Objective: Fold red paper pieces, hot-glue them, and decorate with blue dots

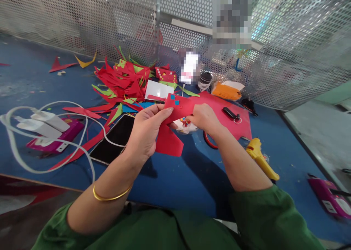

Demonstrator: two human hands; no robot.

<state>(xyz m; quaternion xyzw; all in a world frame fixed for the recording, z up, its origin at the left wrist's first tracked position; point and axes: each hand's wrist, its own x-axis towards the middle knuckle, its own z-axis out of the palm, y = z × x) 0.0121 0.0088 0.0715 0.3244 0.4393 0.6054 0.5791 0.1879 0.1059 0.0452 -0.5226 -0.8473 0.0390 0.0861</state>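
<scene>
Between the left hand's (149, 127) thumb and fingers, clamped together on it, is a folded red paper piece (171, 144) with blue squares (172, 97) near the thumb tip. The right hand's (204, 116) fingers curl at its other end; whether they pinch it, I cannot tell. Beyond the left fingertips lie red paper scraps (134, 89).
</scene>
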